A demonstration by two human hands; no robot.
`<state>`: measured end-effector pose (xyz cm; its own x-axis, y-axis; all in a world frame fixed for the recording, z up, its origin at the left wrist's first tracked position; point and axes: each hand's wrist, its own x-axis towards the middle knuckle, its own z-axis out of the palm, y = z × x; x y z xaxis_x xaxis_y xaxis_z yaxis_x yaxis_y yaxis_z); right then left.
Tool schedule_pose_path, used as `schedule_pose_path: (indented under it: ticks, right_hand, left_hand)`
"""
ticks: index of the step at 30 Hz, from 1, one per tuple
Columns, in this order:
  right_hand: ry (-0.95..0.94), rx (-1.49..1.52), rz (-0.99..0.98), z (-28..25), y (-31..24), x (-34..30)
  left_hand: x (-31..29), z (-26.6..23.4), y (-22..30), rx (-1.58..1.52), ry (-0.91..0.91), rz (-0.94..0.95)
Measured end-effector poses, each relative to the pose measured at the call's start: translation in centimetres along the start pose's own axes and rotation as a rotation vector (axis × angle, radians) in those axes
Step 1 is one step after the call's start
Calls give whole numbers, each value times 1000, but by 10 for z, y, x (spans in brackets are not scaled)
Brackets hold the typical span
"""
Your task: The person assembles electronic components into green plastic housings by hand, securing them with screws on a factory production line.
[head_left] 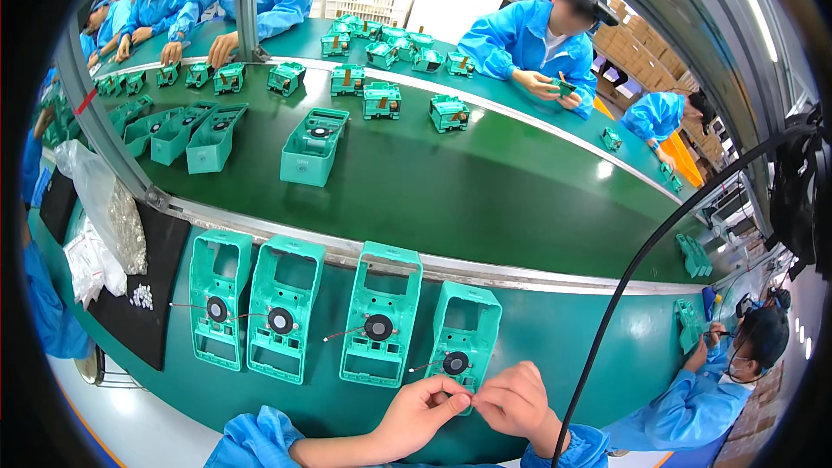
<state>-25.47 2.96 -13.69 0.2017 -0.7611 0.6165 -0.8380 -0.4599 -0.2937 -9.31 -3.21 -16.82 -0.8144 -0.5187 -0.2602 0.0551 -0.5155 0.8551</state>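
Four green plastic housings lie in a row on the near bench, each with a small round black fan and a thin wire lead. My hands meet over the near end of the rightmost housing (468,314), just below its fan (456,363). My left hand (416,416) is closed, thumb and forefinger pinched together. Fingertip to fingertip with it, my right hand (513,399) is closed too. Whatever they pinch is too small or hidden to make out. To the left lie a second housing (411,267), a third (312,253) and a fourth (241,247).
Beyond a metal rail, a dark green conveyor belt (451,199) carries more housings (308,169) and small green assemblies (381,102). Plastic bags (100,182) and small white parts (141,296) rest on a black mat (130,329). A black cable (637,260) hangs at right. Co-workers in blue sit around.
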Motion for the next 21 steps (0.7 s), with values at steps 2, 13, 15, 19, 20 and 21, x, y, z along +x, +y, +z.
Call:
schedule_pose_path:
  ticks: [2, 13, 15, 19, 20, 21]
  right_hand:
    - [-132, -59, 97, -2, 0, 6]
    - [-661, -413, 308, 32, 41, 39]
    - [-692, -424, 317, 37, 42, 40]
    - [-669, -414, 343, 44, 41, 38]
    - [-654, -421, 347, 45, 40, 37]
    - [-657, -420, 349, 46, 39, 37]
  left_hand:
    - [-2, -3, -3, -16, -4, -24]
    - [-8, -14, -61, 1481, -271, 767]
    - [-8, -17, -65, 1521, -255, 781]
    - [-8, -18, -72, 1468, -222, 809]
    - [-9, -19, -73, 1412, -220, 825]
    - [-9, -19, -74, 1409, -221, 823]
